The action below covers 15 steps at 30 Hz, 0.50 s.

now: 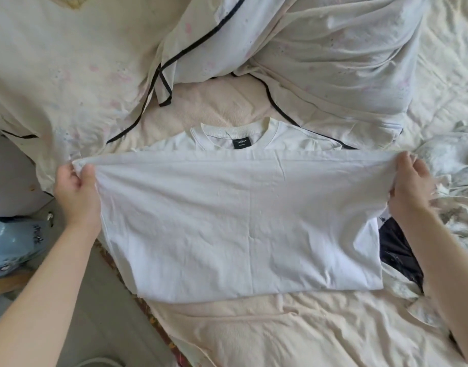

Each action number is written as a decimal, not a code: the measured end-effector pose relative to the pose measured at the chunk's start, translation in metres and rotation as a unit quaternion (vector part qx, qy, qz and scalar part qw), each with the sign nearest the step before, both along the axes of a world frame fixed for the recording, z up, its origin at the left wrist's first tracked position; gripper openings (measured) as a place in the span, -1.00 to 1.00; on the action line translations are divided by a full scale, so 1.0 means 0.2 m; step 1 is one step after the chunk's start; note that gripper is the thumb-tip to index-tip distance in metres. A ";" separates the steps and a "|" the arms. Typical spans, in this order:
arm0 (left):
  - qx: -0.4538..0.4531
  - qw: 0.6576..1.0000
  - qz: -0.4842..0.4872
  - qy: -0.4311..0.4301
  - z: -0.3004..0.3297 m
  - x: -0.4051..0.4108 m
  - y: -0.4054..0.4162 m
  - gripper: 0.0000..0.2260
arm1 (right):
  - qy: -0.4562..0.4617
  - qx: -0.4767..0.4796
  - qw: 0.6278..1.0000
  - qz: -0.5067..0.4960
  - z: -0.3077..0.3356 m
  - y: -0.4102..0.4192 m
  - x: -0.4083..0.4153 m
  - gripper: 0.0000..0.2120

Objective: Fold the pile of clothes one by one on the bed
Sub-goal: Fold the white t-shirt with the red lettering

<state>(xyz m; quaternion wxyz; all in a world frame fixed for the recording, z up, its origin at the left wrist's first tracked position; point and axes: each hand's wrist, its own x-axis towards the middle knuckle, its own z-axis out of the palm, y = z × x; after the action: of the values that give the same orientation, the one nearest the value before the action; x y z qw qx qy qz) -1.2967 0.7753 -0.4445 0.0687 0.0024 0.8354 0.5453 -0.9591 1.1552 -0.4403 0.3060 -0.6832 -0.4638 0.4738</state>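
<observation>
Bed [254, 332] bears white T-shirt [238, 221], each hand's grip pinching a corner.

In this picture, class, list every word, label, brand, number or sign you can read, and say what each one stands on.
No text here can be read.
Neck label inside the collar of the white T-shirt: a small dark tag with a pale logo and a line of print, too small to read.
Light blue bag at the left edge: dark marks, perhaps characters, too blurred to read.

Daylit cream bedsheet [293, 329] beside grey floor [105, 300].
</observation>
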 end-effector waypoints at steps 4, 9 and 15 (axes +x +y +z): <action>0.006 1.000 0.013 0.023 0.01 -0.15 0.15 -0.83 | 0.007 0.021 1.000 0.009 0.03 0.13 -0.17 -0.68; -0.063 0.998 -0.003 0.016 -0.07 -0.24 0.26 -0.96 | 0.033 -0.002 0.999 0.001 -0.04 0.23 -0.32 -0.71; -0.131 0.981 -0.089 -0.108 -0.20 -0.04 0.04 -0.75 | -0.160 -0.026 0.978 0.135 -0.24 -0.01 -0.18 -0.48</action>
<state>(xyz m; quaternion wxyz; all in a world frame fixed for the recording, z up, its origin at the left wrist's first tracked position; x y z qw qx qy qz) -1.3056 0.7824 -0.4839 0.2064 0.0088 0.8838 0.4198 -0.9958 1.1537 -0.4874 0.1435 -0.6885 -0.5826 0.4074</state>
